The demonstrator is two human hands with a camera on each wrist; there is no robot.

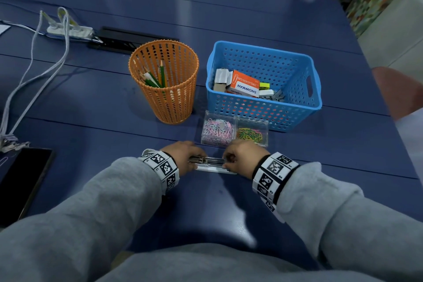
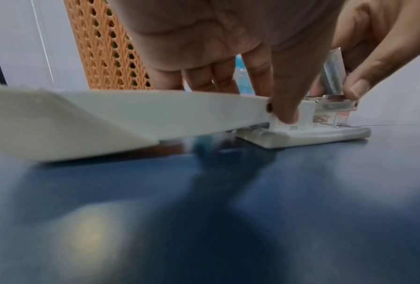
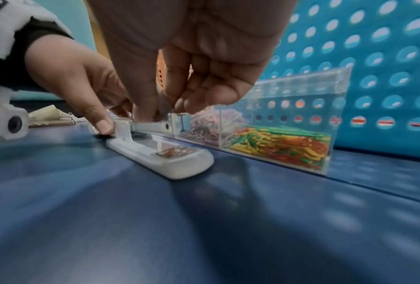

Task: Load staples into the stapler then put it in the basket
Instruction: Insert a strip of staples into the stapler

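Observation:
A white stapler (image 1: 211,165) lies on the blue table just below the clear clip box, between my hands. Its white lid (image 2: 107,115) is swung back flat to the left, and the metal magazine (image 2: 333,106) lies bare above the base (image 3: 170,159). My left hand (image 1: 186,155) pinches the stapler at the hinge, thumb (image 2: 285,111) on the near side. My right hand (image 1: 240,155) pinches a silver strip of staples (image 2: 334,75), held tilted with its lower end at the magazine. The blue basket (image 1: 263,107) stands behind, to the right.
The basket holds an orange Snowman box (image 1: 246,86) and other small boxes. A clear box of paper clips (image 1: 234,129) sits just beyond my hands. An orange mesh cup (image 1: 164,89) with pencils stands left of the basket. A phone (image 1: 20,181), cables and a power strip (image 1: 71,30) lie far left.

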